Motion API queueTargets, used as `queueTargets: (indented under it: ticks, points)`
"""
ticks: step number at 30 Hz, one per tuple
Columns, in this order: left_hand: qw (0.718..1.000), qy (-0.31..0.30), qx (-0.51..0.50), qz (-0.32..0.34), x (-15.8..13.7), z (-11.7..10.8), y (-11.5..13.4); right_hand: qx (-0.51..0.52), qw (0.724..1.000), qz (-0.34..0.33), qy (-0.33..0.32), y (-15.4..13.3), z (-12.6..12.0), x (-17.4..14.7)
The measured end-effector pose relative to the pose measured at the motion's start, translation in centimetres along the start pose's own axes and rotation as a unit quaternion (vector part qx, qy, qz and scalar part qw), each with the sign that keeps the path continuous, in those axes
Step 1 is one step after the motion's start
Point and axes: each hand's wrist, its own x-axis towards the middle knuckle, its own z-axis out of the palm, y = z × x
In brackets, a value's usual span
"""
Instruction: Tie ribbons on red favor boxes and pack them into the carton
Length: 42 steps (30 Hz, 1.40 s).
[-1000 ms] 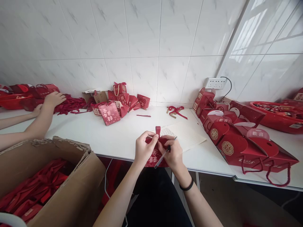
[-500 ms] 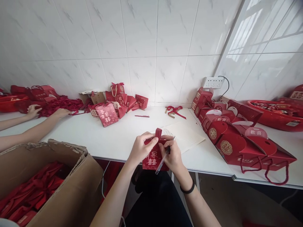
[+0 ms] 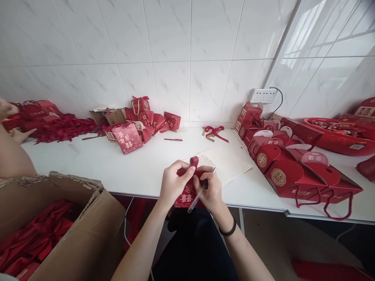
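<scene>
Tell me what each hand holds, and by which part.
Left hand: the red box, by its top, at the strap. Right hand: box's top too, plus a pen near its middle.

Probably a packing workroom | tiled wall [image 3: 170, 35] | white worktable [image 3: 137, 168] | massed red boxes [image 3: 295, 177]

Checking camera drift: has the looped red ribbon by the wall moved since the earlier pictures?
No. Against the socket strip, the looped red ribbon keeps its place, lower and left.

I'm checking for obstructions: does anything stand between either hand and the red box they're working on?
Nothing visible blocks the left hand or right hand; both are at the red box. Only the pen, held in the right hand, slants across the box's front.
</scene>
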Motion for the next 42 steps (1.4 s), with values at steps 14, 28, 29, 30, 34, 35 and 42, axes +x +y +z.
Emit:
queueTargets:
  ticks: [14, 28, 29, 30, 34, 35, 42]
  points:
    - [0.994, 0.053, 0.027, 0.090, -0.6, 0.3, -1.3, 0.039, 0.998, 0.050, 0.015, -0.1, 0.2, 0.1]
    - [0.984, -0.021, 0.012, 0.179, -0.5, -0.5, -1.4, 0.134, 0.983, 0.129, 0.003, -0.3, 0.0, 0.5]
    - [0.984, -0.020, 0.016, 0.178, -0.5, -0.5, -1.5, 0.136, 0.982, 0.132, 0.004, -0.4, 0.0, 0.5]
    - [0.984, -0.019, 0.020, 0.177, -0.5, -0.5, -1.6, 0.139, 0.981, 0.137, 0.005, -0.5, -0.1, 0.5]
    - [0.984, -0.024, 0.026, 0.176, -0.5, -0.6, -1.7, 0.154, 0.976, 0.156, 0.013, -0.8, -0.1, 0.6]
    - [0.982, -0.030, 0.022, 0.183, -0.5, -0.7, -1.7, 0.157, 0.975, 0.156, 0.014, -0.9, -0.1, 0.6]
    - [0.986, -0.028, 0.018, 0.161, -0.4, -0.7, -1.6, 0.152, 0.973, 0.174, 0.009, -1.1, -0.1, 0.8]
